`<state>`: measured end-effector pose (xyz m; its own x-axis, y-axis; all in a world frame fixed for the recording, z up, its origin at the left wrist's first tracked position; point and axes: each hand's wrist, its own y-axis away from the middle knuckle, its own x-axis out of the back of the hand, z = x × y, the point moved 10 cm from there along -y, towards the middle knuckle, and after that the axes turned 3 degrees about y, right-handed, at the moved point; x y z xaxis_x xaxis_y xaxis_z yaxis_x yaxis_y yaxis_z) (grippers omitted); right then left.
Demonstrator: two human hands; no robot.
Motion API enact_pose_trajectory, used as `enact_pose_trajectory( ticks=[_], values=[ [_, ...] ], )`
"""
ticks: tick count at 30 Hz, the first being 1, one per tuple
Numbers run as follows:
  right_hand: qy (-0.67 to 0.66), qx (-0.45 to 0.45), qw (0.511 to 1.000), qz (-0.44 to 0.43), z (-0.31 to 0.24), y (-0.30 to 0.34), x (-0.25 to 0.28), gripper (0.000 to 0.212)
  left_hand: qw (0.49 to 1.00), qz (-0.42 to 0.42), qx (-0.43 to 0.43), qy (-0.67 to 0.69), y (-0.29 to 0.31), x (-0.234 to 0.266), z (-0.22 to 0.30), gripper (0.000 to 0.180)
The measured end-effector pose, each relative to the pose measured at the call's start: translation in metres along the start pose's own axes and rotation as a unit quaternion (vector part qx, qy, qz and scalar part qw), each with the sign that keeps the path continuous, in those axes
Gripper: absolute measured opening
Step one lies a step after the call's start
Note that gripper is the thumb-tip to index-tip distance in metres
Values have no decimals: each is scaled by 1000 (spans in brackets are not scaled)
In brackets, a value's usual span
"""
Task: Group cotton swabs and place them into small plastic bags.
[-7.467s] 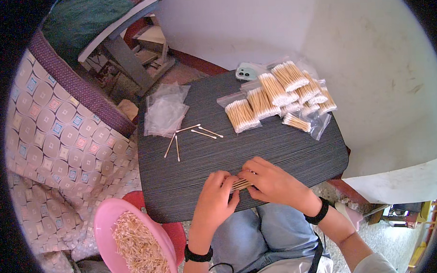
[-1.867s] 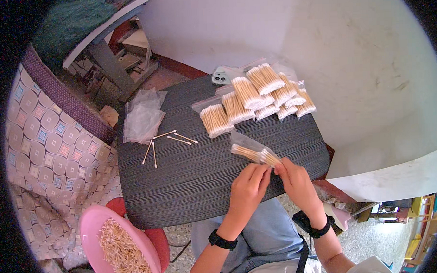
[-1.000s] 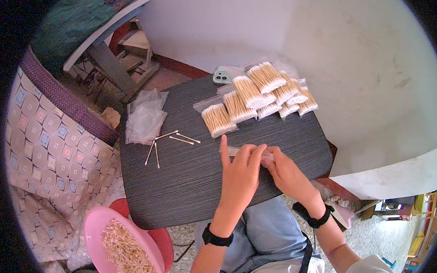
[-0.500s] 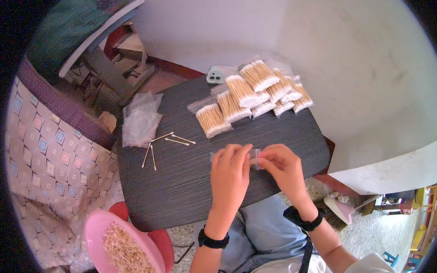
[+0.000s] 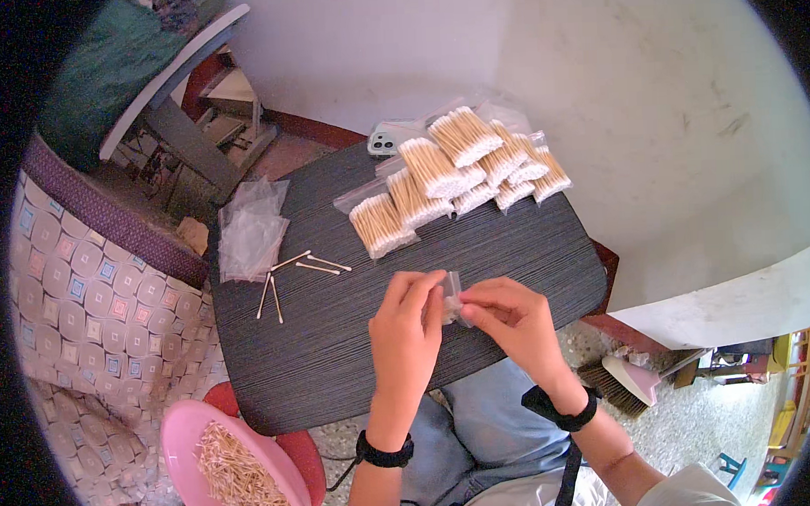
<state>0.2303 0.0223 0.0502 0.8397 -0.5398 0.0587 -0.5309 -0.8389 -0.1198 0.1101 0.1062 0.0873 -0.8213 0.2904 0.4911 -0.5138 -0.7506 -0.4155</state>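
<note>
Over the near part of the dark table I hold a small clear zip bag between both hands. My left hand is closed round its left side, and its fingers hide much of the bag. The thumb and fingertips of my right hand pinch its right edge. Something whitish shows inside, perhaps swab tips, too small to be sure. Beyond my hands lies a pile of filled bags of cotton swabs. Several loose cotton swabs lie left of my hands.
A stack of flat clear bags lies at the table's left edge. A phone rests at the back, beside the pile. Below left, a pink basin holds many loose swabs over a red stool. A wall stands behind; a broom is at right.
Both hands have shifted slightly left with the bag. The bag is now tilted more upright between them, and whitish contents show in it. The whole view has shifted a little.
</note>
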Motion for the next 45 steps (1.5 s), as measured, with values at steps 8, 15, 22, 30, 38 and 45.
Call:
enact_pose_trajectory(
  ticks=[8,15,22,30,38,45],
  values=[
    [173,89,979,-59,-12,9,-12,22,1000,-7,6,-9,1,-1,2,18],
    [125,4,992,-26,11,7,-3,22,996,-56,31,58,3,2,-4,17],
    [92,-15,996,4,15,11,1,19,996,-34,29,73,14,35,-40,46],
    [177,13,984,7,7,8,-1,16,987,-151,-9,57,31,12,-44,52],
    [206,99,973,-32,-8,-6,-20,16,990,-116,36,67,32,18,-53,34],
    [190,111,972,-84,0,-6,-30,22,989,-119,20,88,32,16,-50,27]
  ],
)
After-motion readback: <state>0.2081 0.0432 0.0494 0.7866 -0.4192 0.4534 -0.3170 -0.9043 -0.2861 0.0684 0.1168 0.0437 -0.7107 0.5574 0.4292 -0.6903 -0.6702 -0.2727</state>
